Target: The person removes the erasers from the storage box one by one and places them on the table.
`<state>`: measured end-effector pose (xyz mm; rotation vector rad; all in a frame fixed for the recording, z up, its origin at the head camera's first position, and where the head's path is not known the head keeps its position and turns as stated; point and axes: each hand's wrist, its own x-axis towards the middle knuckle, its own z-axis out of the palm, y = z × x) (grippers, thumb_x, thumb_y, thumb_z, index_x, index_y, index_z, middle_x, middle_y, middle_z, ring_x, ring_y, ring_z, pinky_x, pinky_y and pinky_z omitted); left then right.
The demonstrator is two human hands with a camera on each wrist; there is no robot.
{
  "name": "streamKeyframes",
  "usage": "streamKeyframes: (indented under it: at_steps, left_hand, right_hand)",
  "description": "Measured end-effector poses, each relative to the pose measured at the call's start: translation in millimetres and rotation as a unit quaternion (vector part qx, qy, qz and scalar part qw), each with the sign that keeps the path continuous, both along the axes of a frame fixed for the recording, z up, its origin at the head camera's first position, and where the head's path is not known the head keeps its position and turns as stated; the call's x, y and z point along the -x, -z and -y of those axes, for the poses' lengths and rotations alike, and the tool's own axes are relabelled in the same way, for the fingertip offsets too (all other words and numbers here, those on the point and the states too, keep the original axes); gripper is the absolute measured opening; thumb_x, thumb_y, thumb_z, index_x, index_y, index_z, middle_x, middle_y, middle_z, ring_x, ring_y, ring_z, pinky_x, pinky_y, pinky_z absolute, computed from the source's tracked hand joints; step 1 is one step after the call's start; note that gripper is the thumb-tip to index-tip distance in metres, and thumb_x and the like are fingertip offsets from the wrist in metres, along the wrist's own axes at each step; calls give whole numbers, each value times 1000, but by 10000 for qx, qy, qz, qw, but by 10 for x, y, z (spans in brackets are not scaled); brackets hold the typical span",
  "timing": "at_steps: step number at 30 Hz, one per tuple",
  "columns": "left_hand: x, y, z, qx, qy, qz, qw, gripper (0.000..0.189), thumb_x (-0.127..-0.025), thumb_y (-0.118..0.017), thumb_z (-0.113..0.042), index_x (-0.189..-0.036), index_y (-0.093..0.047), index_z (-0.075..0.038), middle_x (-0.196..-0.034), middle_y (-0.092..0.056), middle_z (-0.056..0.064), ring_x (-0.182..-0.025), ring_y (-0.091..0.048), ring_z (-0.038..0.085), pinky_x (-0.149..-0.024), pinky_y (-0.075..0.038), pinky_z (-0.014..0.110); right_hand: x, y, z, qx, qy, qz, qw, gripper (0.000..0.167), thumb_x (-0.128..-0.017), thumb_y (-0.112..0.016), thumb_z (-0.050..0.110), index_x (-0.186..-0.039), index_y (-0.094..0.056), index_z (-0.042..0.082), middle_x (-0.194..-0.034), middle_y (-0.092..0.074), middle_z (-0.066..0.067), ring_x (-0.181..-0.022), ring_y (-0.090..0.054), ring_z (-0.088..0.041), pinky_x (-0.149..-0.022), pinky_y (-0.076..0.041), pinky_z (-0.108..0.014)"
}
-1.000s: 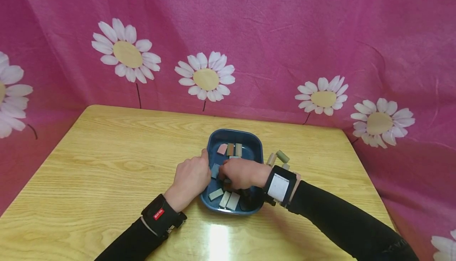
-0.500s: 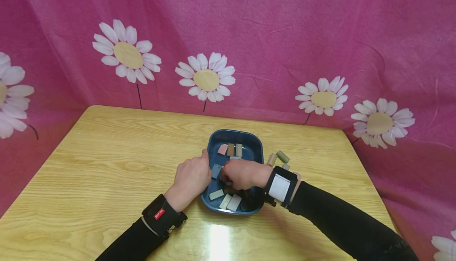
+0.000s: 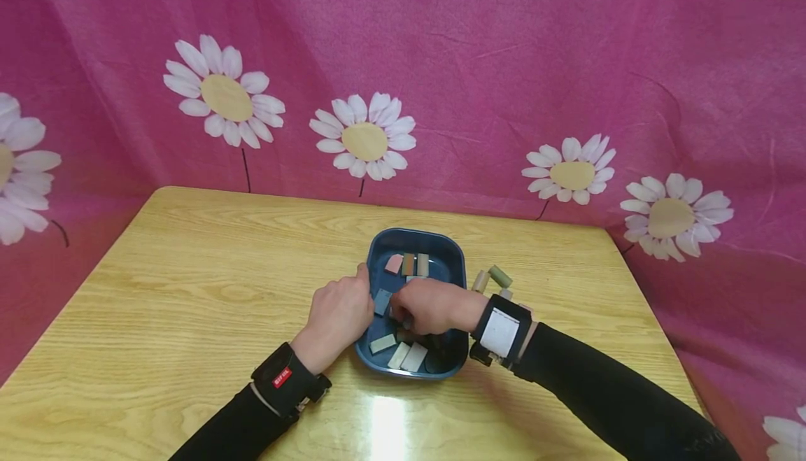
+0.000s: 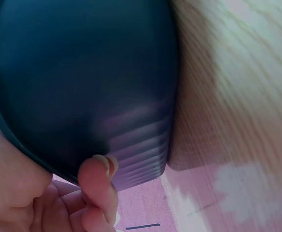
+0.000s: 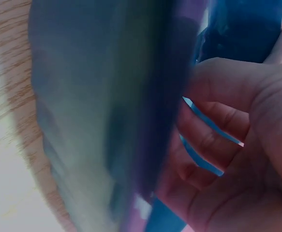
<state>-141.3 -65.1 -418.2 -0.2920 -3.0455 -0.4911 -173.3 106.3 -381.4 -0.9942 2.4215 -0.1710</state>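
Observation:
A dark blue basin (image 3: 415, 235) with rounded corners stands on the table, small blocks lying apart on its floor. My left hand (image 3: 342, 310) grips its left rim; in the left wrist view, the fingertips (image 4: 98, 176) press on the outer wall. My right hand (image 3: 431, 306) reaches inside over the right rim, fingers curled downward. A small greyish block (image 3: 407, 323) shows at its fingertips, seemingly pinched. Just left of them lies a blue-grey block (image 3: 382, 302). In the right wrist view, the basin wall hides the tips of the right hand (image 5: 228, 130).
Pink (image 3: 393, 264), brown (image 3: 408, 264) and beige (image 3: 422, 265) blocks lie at the basin's far end. Pale blocks (image 3: 413, 357) lie at its near end. Several loose pieces, including a green cylinder (image 3: 500, 276), sit on the wooden table (image 3: 220, 272) right of the basin.
My right hand has shifted slightly right inside the basin, showing more of the blue-grey block. The greyish block has come into sight at its fingertips. My left hand keeps its grip.

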Motion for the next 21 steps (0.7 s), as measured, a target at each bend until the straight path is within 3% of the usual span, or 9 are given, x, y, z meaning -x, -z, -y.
streamKeyframes:
  at_steps: [9, 16, 21]
  left_hand:
    - [-11, 7, -14, 18, -9, -48, 10000, 50, -91, -61, -16, -135, -53, 6, -62, -56, 6, -46, -49, 16, -41, -37, 30]
    - [-17, 25, -18, 15, 1, -169, 9999, 49, -90, -60, -14, -133, -54, 7, -68, -62, 9, -47, -51, 17, -41, -39, 31]
    - [-21, 27, -18, 4, 4, -263, 9997, 48, -89, -61, -14, -132, -55, 7, -66, -61, 9, -47, -51, 18, -41, -38, 31]
  right_hand:
    - [-22, -285, -176, 280, 70, -544, 9981, 17, -81, -74, 3, -90, -67, 15, -83, -62, 8, -76, -55, -11, -70, -49, -28]
    - [-24, -614, -629, 740, 369, -947, 9921, 16, -80, -74, 1, -89, -66, 11, -80, -58, 6, -73, -52, -12, -69, -47, -29]
    - [-45, -641, -1042, 718, 571, -1127, 9894, 17, -77, -72, 0, -86, -65, 13, -78, -58, 8, -72, -52, -9, -68, -47, -29]
